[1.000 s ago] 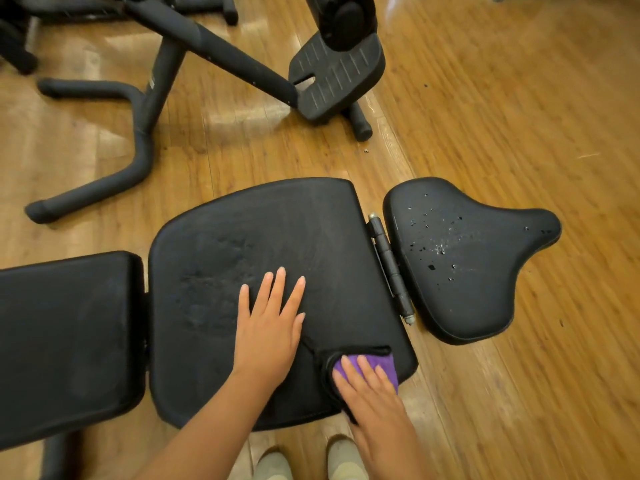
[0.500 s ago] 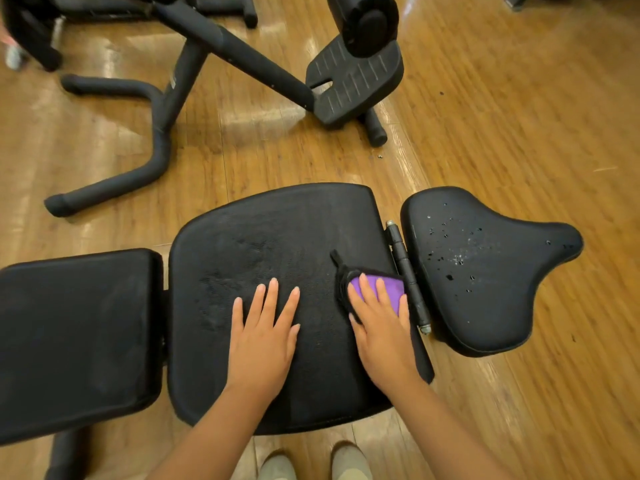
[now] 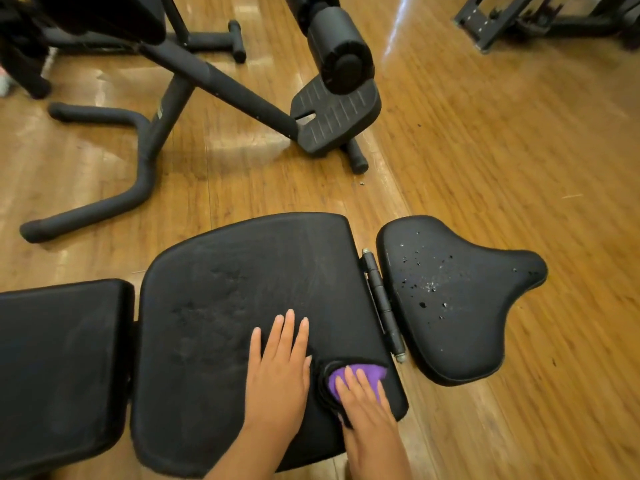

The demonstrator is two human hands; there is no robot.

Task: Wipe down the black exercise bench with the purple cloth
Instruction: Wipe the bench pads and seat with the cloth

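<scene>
The right hand [image 3: 367, 407] presses flat, fingers extended, on the purple cloth [image 3: 360, 375] at the black padded exercise desk's [image 3: 242, 306] near-right corner; the left hand [image 3: 277, 372] lies flat and spread, holding nothing, beside it.

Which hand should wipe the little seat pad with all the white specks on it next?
The right hand, probably. It already presses the purple cloth flat near the middle pad's right edge, beside the speckled seat pad. The left hand lies bare and flat, farther away.
</scene>
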